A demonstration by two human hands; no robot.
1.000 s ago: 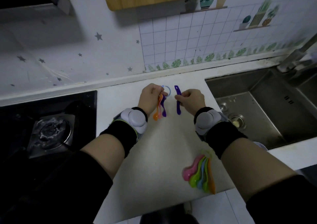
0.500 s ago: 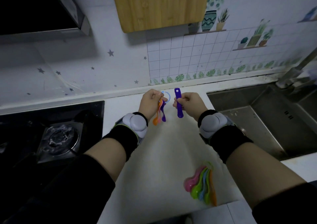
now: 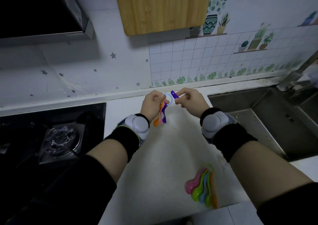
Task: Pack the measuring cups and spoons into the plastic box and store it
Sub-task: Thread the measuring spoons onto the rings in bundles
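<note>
Left hand (image 3: 151, 104): fingers clenched round one blue ring (image 3: 171, 99). Three spoons (image 3: 160, 118) hang from it: orange, pink, purple. Right hand (image 3: 191, 99): fingers pinch one loose purple spoon (image 3: 173, 94) by its handle, handle end just beside the ring. One nested set (image 3: 202, 190) lies at the near edge of the white worktop (image 3: 163, 156); five pieces countable: pink, green, blue, green, orange. Gas hob (image 3: 63, 138) to the left, steel sink (image 3: 266, 121) to the right, wooden board (image 3: 163, 7) on the tiled wall.

I see the stove (image 3: 60, 138) left of the counter (image 3: 154, 164), the sink (image 3: 275, 125) right of it, a spoon set (image 3: 203, 188) on its front edge.
</note>
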